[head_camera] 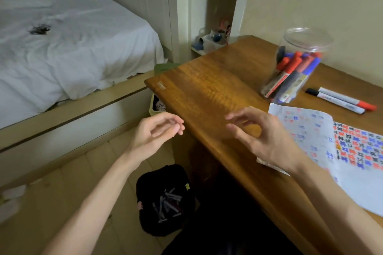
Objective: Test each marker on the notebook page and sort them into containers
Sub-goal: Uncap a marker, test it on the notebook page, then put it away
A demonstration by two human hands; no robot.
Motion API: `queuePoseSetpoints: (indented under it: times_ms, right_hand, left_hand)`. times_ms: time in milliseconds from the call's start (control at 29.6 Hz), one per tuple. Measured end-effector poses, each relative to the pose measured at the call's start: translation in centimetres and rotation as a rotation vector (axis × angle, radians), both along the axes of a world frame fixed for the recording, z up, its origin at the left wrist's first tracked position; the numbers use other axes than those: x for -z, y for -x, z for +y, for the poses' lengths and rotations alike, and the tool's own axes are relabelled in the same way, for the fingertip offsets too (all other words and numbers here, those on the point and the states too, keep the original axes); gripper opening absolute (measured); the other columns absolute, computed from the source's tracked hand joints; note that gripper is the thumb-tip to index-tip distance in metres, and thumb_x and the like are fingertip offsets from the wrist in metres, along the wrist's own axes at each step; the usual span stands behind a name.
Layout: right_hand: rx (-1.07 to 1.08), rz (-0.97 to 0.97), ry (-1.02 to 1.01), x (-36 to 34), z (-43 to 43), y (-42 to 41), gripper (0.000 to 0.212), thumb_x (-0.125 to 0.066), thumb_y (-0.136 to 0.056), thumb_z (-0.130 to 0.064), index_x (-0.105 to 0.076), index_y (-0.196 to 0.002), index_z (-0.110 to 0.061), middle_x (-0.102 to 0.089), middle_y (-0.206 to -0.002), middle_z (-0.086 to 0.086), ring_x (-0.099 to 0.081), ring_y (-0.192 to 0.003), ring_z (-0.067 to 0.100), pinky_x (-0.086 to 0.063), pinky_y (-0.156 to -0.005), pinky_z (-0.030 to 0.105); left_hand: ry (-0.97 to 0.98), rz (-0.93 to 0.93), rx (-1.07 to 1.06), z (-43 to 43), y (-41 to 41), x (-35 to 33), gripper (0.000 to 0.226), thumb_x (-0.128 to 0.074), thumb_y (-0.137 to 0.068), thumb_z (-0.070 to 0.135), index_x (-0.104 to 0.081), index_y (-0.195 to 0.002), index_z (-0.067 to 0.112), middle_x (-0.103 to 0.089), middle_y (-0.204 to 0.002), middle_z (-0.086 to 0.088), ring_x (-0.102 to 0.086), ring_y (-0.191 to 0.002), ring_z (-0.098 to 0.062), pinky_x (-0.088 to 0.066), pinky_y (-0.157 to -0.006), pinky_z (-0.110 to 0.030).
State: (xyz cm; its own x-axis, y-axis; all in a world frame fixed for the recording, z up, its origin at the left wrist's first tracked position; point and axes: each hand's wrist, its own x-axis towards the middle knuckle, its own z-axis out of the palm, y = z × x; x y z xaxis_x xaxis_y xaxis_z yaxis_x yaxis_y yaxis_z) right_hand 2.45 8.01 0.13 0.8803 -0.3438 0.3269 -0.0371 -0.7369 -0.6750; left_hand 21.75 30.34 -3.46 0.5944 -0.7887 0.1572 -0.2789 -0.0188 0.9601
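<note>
A bedroom: a white-sheeted bed (72, 37) fills the far left, and a wooden desk (207, 89) runs down the right side. On the desk's far right stands a clear jar (298, 64), lid off, holding a good many red, blue and black markers. Just right of it lie two loose markers (339, 101), capped, one black and one red. Nearer, the notebook (356, 151) lies open, its page crowded with red, blue and black test marks. On the floor below the desk's edge sits a black bag (165, 201) holding a heap of dark stick-like pieces; whether these are rejected markers cannot be told.

The left hand (157, 130) hangs over the floor just left of the desk edge, fingers loosely bent, holding nothing. The right hand (267, 141) hovers over the desk's near edge and the notebook's left corner, fingers spread and empty.

Sorting looks nearly done: most markers sit in containers, and seemingly only the loose pair remains to test.
</note>
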Motion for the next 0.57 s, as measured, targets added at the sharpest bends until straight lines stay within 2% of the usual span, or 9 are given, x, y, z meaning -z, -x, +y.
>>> queuePoseSetpoints:
  times_ms: [135, 270, 439, 574]
  right_hand:
    - [0.112, 0.01, -0.053, -0.7, -1.9, 3.8, 0.026, -0.065, -0.095, -0.044, -0.076, -0.111, -0.027, -0.075, -0.111, -0.017, -0.07, -0.102, 0.003, -0.057, -0.089, 0.025]
    - [0.213, 0.026, -0.068, -1.2, -4.5, 7.8, 0.022, -0.066, -0.094, -0.047, -0.075, -0.108, -0.034, -0.075, -0.112, -0.02, -0.071, -0.1, 0.001, -0.055, -0.085, 0.017]
    - [0.369, 0.004, -0.077, -0.4, -7.1, 13.5, 0.018, -0.069, -0.094, -0.039, -0.077, -0.105, -0.027, -0.076, -0.103, -0.023, -0.073, -0.093, 0.003, -0.056, -0.085, 0.023]
    - [0.495, 0.015, -0.067, -0.1, -9.1, 18.6, 0.015, -0.071, -0.094, -0.037, -0.077, -0.105, -0.028, -0.077, -0.1, -0.018, -0.074, -0.094, 0.007, -0.059, -0.086, 0.031]
  left_hand:
    - [0.024, -0.01, 0.076, -2.2, 1.8, -1.0, 0.011, -0.066, -0.098, 0.007, -0.071, -0.108, 0.006, -0.075, -0.1, -0.008, -0.072, -0.099, -0.024, -0.054, -0.09, -0.027]
    - [0.055, -0.043, 0.149, -4.9, 4.0, -2.5, 0.01, -0.065, -0.097, 0.004, -0.071, -0.106, 0.006, -0.076, -0.098, -0.008, -0.073, -0.094, -0.023, -0.055, -0.085, -0.023]
    - [0.068, -0.066, 0.293, -10.1, 7.7, -3.6, 0.009, -0.066, -0.096, 0.003, -0.071, -0.104, 0.006, -0.076, -0.097, -0.007, -0.073, -0.093, -0.023, -0.055, -0.083, -0.022]
    - [0.086, -0.07, 0.439, -16.8, 11.4, -3.6, 0.008, -0.068, -0.096, 0.004, -0.071, -0.103, 0.006, -0.075, -0.097, -0.005, -0.072, -0.095, -0.021, -0.056, -0.085, -0.023]
